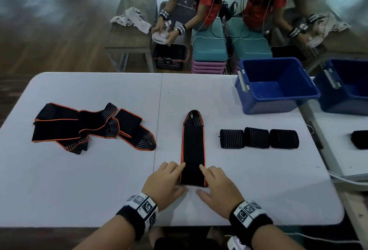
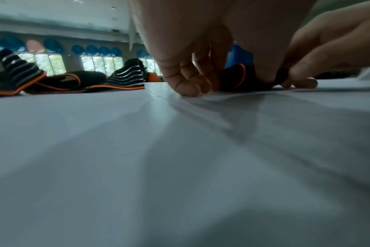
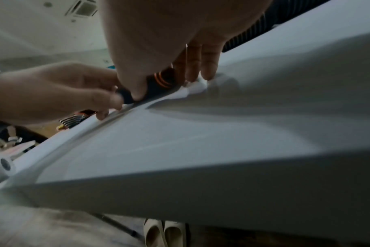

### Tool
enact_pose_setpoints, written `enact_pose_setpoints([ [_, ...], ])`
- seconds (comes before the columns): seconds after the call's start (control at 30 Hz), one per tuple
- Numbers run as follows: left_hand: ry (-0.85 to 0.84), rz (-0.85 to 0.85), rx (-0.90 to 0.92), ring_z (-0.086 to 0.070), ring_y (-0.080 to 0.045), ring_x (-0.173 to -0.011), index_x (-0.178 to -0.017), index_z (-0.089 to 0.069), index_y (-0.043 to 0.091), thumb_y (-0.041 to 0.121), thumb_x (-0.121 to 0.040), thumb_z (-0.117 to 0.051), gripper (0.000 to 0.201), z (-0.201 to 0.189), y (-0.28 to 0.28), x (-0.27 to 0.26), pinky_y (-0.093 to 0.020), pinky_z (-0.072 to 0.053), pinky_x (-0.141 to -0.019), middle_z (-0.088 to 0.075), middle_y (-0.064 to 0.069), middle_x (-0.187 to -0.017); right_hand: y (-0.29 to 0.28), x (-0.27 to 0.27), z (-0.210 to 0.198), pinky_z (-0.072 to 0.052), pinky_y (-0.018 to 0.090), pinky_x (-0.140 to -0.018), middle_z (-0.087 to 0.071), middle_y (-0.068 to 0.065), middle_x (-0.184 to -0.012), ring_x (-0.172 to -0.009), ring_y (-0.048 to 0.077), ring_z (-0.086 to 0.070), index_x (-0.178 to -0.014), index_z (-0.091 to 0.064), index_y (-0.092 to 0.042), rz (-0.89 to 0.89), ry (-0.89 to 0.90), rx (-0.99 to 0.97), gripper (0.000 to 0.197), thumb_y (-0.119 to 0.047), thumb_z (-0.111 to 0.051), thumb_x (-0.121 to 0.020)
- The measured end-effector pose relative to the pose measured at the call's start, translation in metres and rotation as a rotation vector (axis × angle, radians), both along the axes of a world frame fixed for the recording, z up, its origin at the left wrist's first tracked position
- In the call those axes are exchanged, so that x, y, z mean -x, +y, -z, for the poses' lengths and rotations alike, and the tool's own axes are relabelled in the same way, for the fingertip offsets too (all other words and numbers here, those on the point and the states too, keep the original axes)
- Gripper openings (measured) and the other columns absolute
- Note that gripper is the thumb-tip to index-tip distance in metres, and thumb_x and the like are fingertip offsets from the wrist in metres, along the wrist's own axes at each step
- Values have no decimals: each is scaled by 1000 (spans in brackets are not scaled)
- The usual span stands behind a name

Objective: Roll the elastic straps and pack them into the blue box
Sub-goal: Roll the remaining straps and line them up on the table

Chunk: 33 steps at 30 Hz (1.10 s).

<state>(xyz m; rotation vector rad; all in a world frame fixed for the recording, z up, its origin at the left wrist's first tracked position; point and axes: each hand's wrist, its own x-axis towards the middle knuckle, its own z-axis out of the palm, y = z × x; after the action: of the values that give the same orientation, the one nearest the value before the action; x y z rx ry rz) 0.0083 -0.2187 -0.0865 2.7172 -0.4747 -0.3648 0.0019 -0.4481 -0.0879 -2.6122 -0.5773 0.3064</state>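
Note:
A black elastic strap (image 1: pixel 193 146) with orange edging lies flat on the white table (image 1: pixel 79 190), running away from me. My left hand (image 1: pixel 180 178) and right hand (image 1: pixel 203 180) hold its near end from either side, thumbs under, index fingers on top. The left wrist view shows that strap end (image 2: pixel 232 76) curled up between my fingers (image 2: pixel 188 86). In the right wrist view my thumb presses the curled end (image 3: pixel 158 81). Three rolled straps (image 1: pixel 256 138) sit in a row to the right. A pile of loose straps (image 1: pixel 89 128) lies at the left. The blue box (image 1: pixel 276 86) stands open at the far right.
A mirror along the table's right side repeats the blue box (image 1: pixel 346 88) and a roll. Behind the table another person (image 1: pixel 199 0) folds towels at a bench (image 1: pixel 129 36), beside a black basket (image 1: pixel 170 56) and stacked stools (image 1: pixel 209 50). The table's near edge is just behind my wrists.

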Motion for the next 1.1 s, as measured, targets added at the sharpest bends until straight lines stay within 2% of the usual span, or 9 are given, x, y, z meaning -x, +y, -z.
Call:
enact_pose_setpoints([
  [0.1, -51, 83, -53, -62, -21, -103, -142, -53, 18, 34, -80, -73, 67, 1, 5, 5, -31, -58, -72, -62, 3, -118, -2, 0, -5, -44, 24, -95, -51, 0, -128, -114, 17, -50, -152, -38, -15, -34, 56, 40, 65, -32, -59, -93],
  [0.23, -36, 8, 38, -63, -19, -99, -130, -64, 19, 24, -88, -68, 42, 4, 7, 15, -32, -57, -73, -66, 3, -109, -1, -1, -14, -40, 15, -84, -52, -10, -107, -83, -3, -47, -138, -56, -19, 78, 249, -195, 42, -24, -59, -97],
  [0.33, 54, -136, 172, -62, -15, -91, -104, -71, 23, 37, -98, -55, 22, 4, 6, 18, -31, -49, -77, -65, 7, -95, -1, -2, -18, -55, 35, -72, -54, -8, -83, -70, 4, -52, -99, -68, -12, 220, 410, -291, 17, -27, -61, -98],
  [0.43, 106, -301, 243, -65, -9, -87, -93, -75, 27, 43, -95, -61, 21, 0, 2, 13, -28, -50, -80, -72, 10, -91, 3, -6, -18, -61, 42, -60, -58, 1, -64, -54, 14, -55, -75, -62, -7, 442, 503, -376, 30, -29, -66, -95],
  [0.6, 83, -393, 403, -62, -3, -84, -105, -57, 38, 30, -89, -68, 21, 0, -5, 4, -27, -53, -76, -65, 14, -92, 12, -10, -13, -53, 24, -74, -67, -11, -92, -77, 3, -64, -118, -56, -29, 434, 213, -344, 29, -26, -70, -92],
  [0.83, 41, -27, 116, -47, -13, -116, -144, -43, 28, 35, -88, -62, 60, 4, 7, -3, -26, -47, -94, -55, 11, -126, -1, -6, -8, -43, 26, -102, -51, -2, -130, -119, 16, -51, -148, -43, -16, 53, 142, -45, 66, -35, -66, -89],
  [0.97, 102, -123, 213, -56, -14, -93, -111, -64, 25, 39, -97, -54, 22, 1, 5, -6, -31, -46, -80, -64, 7, -97, -5, -17, -13, -58, 35, -74, -64, -1, -88, -74, 12, -63, -101, -71, -21, 274, 366, -288, 11, -27, -65, -94],
  [1.03, 164, -227, 205, -59, -15, -76, -85, -64, 19, 45, -97, -54, 31, -2, 0, -8, -35, -47, -71, -66, 4, -78, -3, -23, -14, -60, 38, -53, -61, 2, -66, -50, 11, -58, -68, -65, -21, 416, 488, -364, 27, -30, -66, -94],
  [1.1, 192, -371, 235, -61, -11, -74, -83, -63, 24, 49, -93, -59, 27, -2, -5, -11, -32, -50, -72, -66, 6, -77, 3, -29, -12, -59, 35, -51, -64, 2, -68, -53, 10, -60, -69, -66, -23, 531, 511, -382, 23, -33, -69, -90],
])
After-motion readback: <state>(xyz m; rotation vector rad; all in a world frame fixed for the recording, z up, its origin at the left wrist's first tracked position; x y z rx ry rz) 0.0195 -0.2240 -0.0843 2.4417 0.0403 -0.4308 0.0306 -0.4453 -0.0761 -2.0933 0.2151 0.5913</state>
